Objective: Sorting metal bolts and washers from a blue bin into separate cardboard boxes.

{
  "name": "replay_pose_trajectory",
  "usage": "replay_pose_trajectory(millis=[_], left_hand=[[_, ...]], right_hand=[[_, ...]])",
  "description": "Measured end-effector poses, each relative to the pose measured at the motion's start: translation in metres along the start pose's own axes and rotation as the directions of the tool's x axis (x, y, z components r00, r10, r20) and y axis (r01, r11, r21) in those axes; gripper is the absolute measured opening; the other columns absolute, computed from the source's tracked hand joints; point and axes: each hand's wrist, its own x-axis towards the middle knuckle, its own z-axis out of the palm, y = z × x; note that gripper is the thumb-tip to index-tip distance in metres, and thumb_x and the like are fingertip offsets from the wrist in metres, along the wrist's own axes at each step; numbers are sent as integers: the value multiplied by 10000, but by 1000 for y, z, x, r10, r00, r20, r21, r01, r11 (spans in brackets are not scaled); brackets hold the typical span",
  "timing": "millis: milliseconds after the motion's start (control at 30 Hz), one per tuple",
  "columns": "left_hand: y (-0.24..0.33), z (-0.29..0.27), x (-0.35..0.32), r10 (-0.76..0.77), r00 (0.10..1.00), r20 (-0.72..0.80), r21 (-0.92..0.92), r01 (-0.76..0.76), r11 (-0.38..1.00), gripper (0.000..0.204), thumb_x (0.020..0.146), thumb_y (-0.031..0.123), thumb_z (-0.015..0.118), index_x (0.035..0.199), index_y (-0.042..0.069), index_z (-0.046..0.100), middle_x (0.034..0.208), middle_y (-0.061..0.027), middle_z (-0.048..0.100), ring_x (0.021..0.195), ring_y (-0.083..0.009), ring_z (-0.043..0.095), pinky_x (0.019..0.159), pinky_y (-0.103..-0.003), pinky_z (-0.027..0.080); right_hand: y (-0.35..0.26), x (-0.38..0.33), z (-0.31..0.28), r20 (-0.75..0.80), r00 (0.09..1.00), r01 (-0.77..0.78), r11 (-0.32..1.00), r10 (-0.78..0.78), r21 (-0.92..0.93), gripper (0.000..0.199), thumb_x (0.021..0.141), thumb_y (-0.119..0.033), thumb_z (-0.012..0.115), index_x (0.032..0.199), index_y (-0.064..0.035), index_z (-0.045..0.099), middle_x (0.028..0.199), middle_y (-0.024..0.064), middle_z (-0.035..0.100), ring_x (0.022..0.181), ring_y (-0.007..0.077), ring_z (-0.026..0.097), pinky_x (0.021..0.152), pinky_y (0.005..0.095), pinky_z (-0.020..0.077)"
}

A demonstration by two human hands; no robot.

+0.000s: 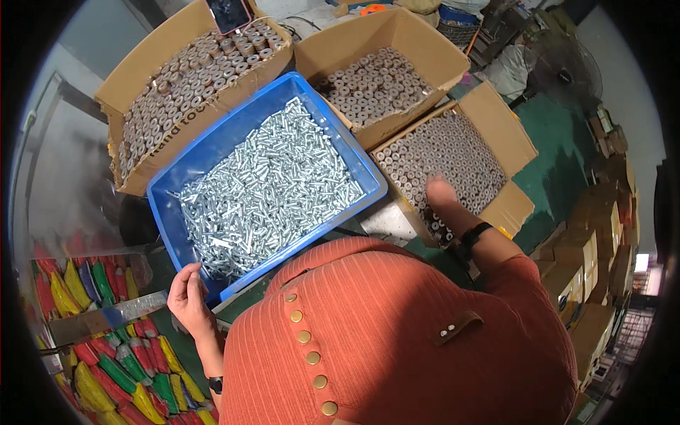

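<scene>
My left hand [188,301] is by the near left corner of a blue plastic bin [161,212], its fingers curled and thumb pressed in. Whatever it may pinch is too small to make out. Short shiny metal pins or screws [273,180] fill the bin in a loose heap. On the right, my right hand [442,193] is over an open cardboard box [506,134], at the small round grey pieces with centre holes [453,152] packed in it. Its fingers are foreshortened and mostly hidden, so their grip does not show.
Two more cardboard boxes, one at the far left [152,152] and one at the back [425,42], hold similar round pieces. A phone [228,14] rests on the left box's rim. Colourful packets [113,375] lie at lower left; a fan [563,74] stands at far right.
</scene>
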Motion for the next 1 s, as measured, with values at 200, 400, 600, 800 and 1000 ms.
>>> replay_pose_trajectory(millis=[200,400,600,800,1000], left_hand=[[-2,-8,-4,1,1000,-15,21,-1,1000,145,930,38,599,1021,-37,684,696,24,536,586,-35,425,530,-195,307],[0,-1,-3,3,999,-35,106,1,994,134,930,17,589,1008,-40,682,695,24,532,584,-35,428,531,-195,320],[5,3,-1,-23,998,-66,132,32,991,138,927,9,578,1004,-42,681,694,21,533,576,-38,430,521,-197,322],[11,8,0,-68,992,-104,133,82,988,136,925,4,570,988,-44,680,682,20,529,565,-36,425,514,-189,320],[12,3,-8,-77,982,-173,128,100,987,131,916,1,576,977,-41,683,686,22,536,560,-36,446,501,-193,325]], right_hand=[[42,20,-95,393,869,-215,488,-299,846,301,912,-238,640,1116,-19,611,947,110,665,821,170,647,686,286,533],[-3,105,-222,111,861,-111,29,-496,993,244,977,-275,574,1037,-48,640,624,-62,382,504,32,348,392,202,194],[-114,230,-175,168,800,555,817,-576,156,406,823,-49,574,1220,-93,646,1141,156,674,1079,351,622,951,430,488],[-125,263,-126,560,495,707,683,-664,184,686,809,-134,641,1461,-157,429,1320,209,573,1199,364,558,986,406,463],[-152,247,-146,642,363,543,713,-675,443,647,812,-159,620,1416,-32,429,1327,243,555,1210,333,546,987,392,445]])
